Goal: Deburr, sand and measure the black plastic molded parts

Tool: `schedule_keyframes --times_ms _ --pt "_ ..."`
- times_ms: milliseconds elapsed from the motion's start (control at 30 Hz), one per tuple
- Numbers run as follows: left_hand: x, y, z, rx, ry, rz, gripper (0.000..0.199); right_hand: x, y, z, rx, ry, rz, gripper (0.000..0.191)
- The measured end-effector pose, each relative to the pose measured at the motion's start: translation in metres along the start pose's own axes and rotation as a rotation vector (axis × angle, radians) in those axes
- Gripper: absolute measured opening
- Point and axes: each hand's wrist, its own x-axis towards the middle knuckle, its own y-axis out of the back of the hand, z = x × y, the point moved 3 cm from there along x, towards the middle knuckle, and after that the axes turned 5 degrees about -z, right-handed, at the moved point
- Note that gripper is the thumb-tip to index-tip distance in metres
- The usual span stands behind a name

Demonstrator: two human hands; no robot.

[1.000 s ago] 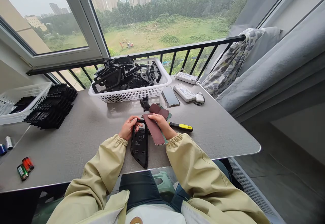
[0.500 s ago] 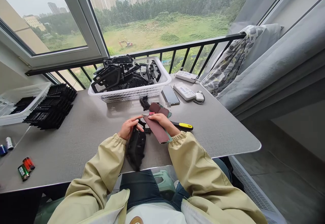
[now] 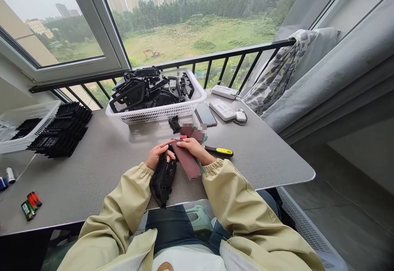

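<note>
The bare left hand (image 3: pixel 156 156) pinches the upper end of a black moulded-plastic panel (image 3: pixel 163 181) above the grey tabletop (image 3: pixel 107 148) — just beside it, the bare right hand (image 3: pixel 197 150) pinches a maroon rectangular sandpaper strip (image 3: pixel 187 162), green showing beneath.

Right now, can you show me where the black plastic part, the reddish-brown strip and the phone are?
Black plastic part (image 3: pixel 163 178): head view, middle of its body.
Reddish-brown strip (image 3: pixel 188 161): head view, its flat upper face.
Phone (image 3: pixel 206 114): head view, middle of its screen.

Daylit window (image 3: pixel 114 41), grey table (image 3: pixel 261 152), apparently tiled floor (image 3: pixel 344 205)
</note>
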Motion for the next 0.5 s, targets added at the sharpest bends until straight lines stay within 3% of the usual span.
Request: schedule_keyframes --times_ms 500 --pt "-0.001 -0.0021 0.0002 0.013 -0.003 0.005 0.069 0.0043 0.0072 -0.0028 -0.013 0.013 -0.004 0.037"
